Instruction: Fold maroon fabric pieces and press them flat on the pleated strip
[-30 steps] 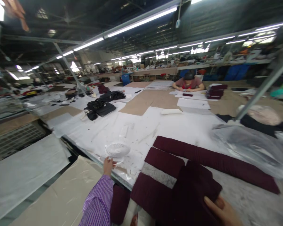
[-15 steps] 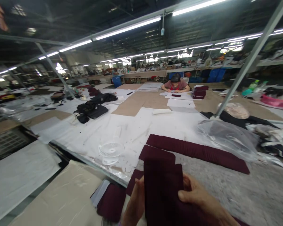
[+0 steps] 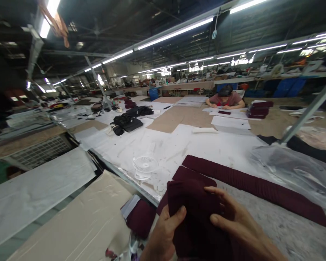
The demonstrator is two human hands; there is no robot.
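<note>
A dark maroon stack of cloth (image 3: 197, 221) is held upright between both hands at the lower middle, its top edge bent over. My left hand (image 3: 164, 232) grips its left side, thumb on the near face. On the right side my right hand (image 3: 233, 221) holds it with the thumb on the face and fingers at the upper edge. Behind lies a long maroon cloth strip (image 3: 250, 181), with a shorter maroon piece (image 3: 194, 174) beside it. Another folded maroon bundle (image 3: 141, 219) with a grey layer rests at the lower left.
A white fan (image 3: 145, 165) stands near the edge of the white-covered table (image 3: 176, 145). Clear plastic (image 3: 293, 170) lies by a slanted metal post (image 3: 309, 108) at right. Across the table a person (image 3: 225, 98) leans over papers. Black garments (image 3: 127, 121) lie left.
The view has swung left, so the scene sits further right. The cloth's top now bends over; my left thumb has come onto its face, and my right fingers have moved up to its edge.
</note>
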